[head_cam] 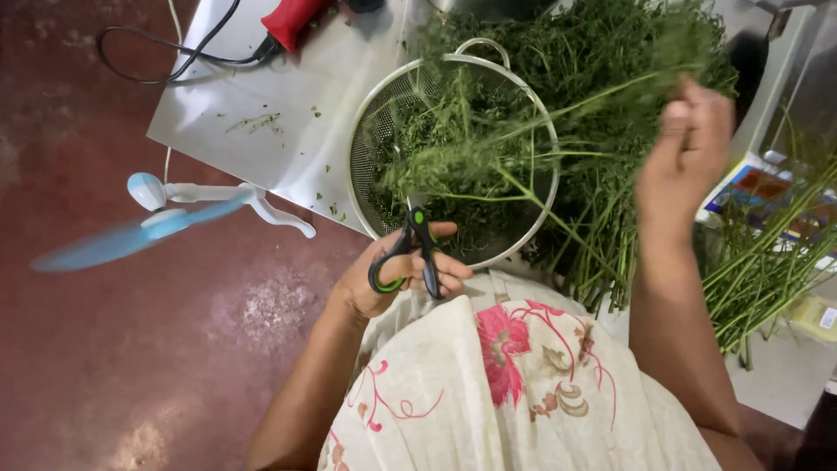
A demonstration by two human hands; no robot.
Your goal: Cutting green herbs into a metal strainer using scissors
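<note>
The left hand (397, 275) grips a pair of scissors (414, 249) w/ black-and-green handles, fingers curled through the loops and pressed round them; the blades point up toward 12 o'clock, into the greens, and whether they are parted can't be told — leaves hide them. The right hand (684, 153) is raised at about 2 o'clock from the scissors, fingers pinched together on a bunch of herb stalks (558, 131) that stretches across to the left, over a metal strainer (370, 131). The strainer sits on a steel tabletop (235, 96) and holds chopped greens (453, 157). Behind it, at 12 to 1 o'clock, lies a big heap of leafy herbs (610, 52); more bare green stems (758, 270) lie at 4 o'clock from the right hand.

Left of the strainer, at 9 o'clock, a small white fan w/ blue blades (157, 214) spins — blades blurred. At 11 o'clock on the tabletop rests a red-handled tool (292, 19) w/ a black cord (166, 65). The floor (131, 349) is dark red. A floral cloth (506, 384) covers the person's lap.
</note>
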